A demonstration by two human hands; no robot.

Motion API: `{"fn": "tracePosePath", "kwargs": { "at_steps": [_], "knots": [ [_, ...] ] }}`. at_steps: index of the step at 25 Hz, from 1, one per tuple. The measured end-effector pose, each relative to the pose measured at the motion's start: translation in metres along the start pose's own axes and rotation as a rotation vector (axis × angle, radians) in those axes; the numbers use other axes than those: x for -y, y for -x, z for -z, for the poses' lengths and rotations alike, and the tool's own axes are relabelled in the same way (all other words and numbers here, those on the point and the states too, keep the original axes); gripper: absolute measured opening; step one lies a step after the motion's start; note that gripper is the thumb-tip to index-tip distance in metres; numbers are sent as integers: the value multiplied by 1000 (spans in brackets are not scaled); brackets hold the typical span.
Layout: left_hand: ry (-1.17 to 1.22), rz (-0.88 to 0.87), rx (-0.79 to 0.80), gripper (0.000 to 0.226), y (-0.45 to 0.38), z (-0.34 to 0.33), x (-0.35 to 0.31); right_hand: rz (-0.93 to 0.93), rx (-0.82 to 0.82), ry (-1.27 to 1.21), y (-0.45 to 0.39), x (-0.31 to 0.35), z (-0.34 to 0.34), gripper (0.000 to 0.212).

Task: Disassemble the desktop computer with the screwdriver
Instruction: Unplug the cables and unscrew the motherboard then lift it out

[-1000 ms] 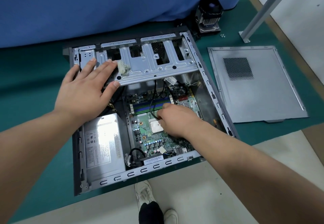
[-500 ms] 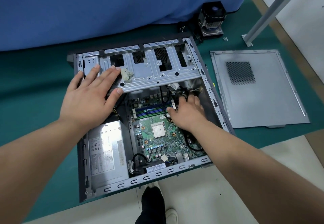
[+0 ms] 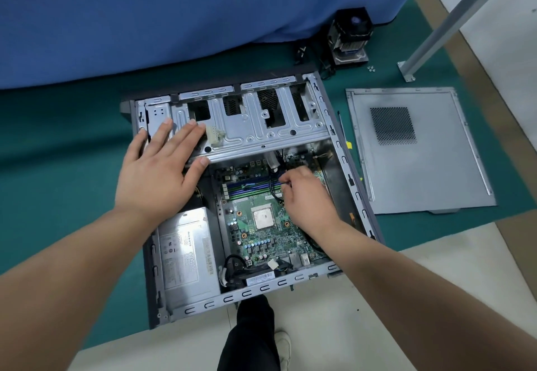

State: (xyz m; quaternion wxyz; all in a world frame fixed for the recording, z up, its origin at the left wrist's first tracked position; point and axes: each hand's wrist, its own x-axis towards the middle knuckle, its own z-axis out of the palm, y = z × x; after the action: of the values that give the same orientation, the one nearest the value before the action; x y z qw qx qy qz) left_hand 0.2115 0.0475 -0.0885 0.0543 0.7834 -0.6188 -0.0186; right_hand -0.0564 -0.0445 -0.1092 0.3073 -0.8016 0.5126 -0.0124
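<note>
I find the case (image 3: 353,184) lying open on its side on the green desk (image 3: 58,167), its near edge overhanging the desk rim. My left hand (image 3: 158,171) rests flat, fingers straight and spread, on the left end of the drive cage (image 3: 255,129), beside a white connector (image 3: 214,135). My right hand (image 3: 309,197) is inside the case above the motherboard (image 3: 261,242); its grip is curled, fingertips pinching a black cable (image 3: 271,189) near the memory slots. The bare CPU (image 3: 263,217) sits just left of that wrist. The power supply (image 3: 187,254) occupies the near left corner. The side panel (image 3: 418,161) lies flat on the desk just right of the case. A cooler (image 3: 350,37) stands at the far edge against the blue cloth (image 3: 189,13), small screws (image 3: 371,68) beside it. I cannot identify a screwdriver with certainty.
</note>
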Motion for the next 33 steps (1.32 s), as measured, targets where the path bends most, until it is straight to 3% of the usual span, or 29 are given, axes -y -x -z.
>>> {"fn": "tracePosePath", "kwargs": {
  "at_steps": [2,6,11,17,22,27,30,33],
  "knots": [
    [5,3,16,62,0,3,-1,-44,52,-129,7,5,9,27],
    [23,1,48,61,1,6,-1,-337,124,-529,22,14,24,28],
    [50,-13,63,62,1,7,1,-459,126,-610,40,25,38,13],
    [81,-20,42,62,1,7,4,-292,242,-333,51,43,80,15],
    [138,-29,10,60,5,11,4,-228,159,-367,44,57,118,18],
    [481,138,-83,59,11,20,-2,-179,189,-653,31,68,135,30],
    [676,301,-56,55,14,29,-11,-106,241,-882,22,75,148,31],
    [779,337,-6,43,15,38,-21,-72,247,-1113,11,94,159,26]
  ]
}}
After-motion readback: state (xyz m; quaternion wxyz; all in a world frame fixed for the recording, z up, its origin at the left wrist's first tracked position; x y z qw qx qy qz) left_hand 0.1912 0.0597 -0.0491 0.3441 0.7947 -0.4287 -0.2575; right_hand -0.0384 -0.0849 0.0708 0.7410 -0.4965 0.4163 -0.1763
